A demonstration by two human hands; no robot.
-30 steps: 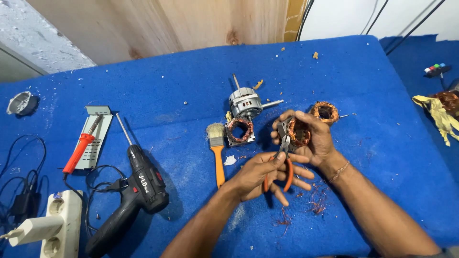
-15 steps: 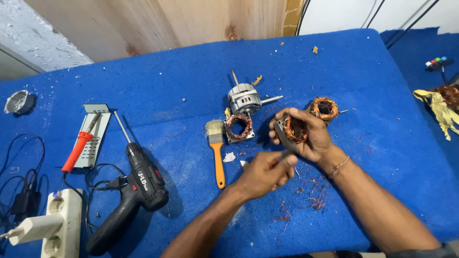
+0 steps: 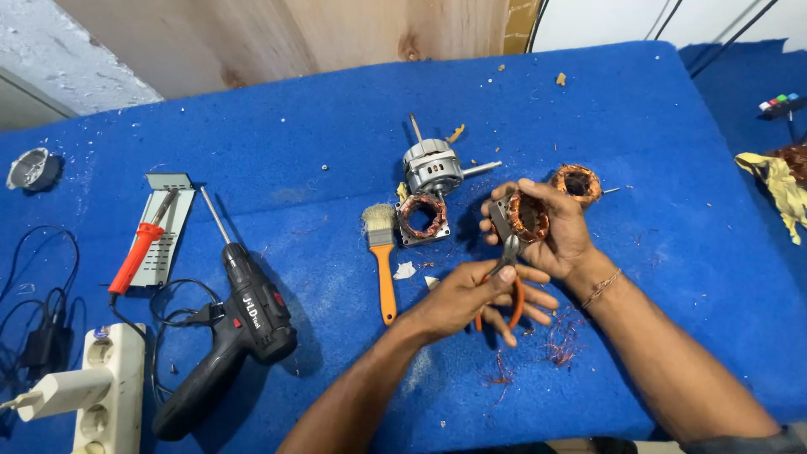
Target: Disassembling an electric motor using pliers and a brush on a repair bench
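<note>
My right hand (image 3: pixel 565 242) holds a small motor stator (image 3: pixel 530 217) with copper windings, tilted up above the blue table (image 3: pixel 294 151). My left hand (image 3: pixel 466 298) grips orange-handled pliers (image 3: pixel 518 296), and their metal jaws touch the stator's near edge. Both hands hover close together at the table's middle right. Loose copper wire scraps (image 3: pixel 559 340) lie on the cloth just below them.
A second copper-wound stator (image 3: pixel 577 181) lies behind my right hand. A stator in a square frame (image 3: pixel 422 216), a motor body (image 3: pixel 431 166) and an orange-handled brush (image 3: pixel 384 261) sit to the left. Farther left are a black drill (image 3: pixel 244 319), a soldering iron (image 3: pixel 139 248) and a power strip (image 3: pixel 109 378).
My left hand pulled the pliers back from the stator half a second ago and has now brought the jaws up against it again. My right hand has kept hold of the stator.
</note>
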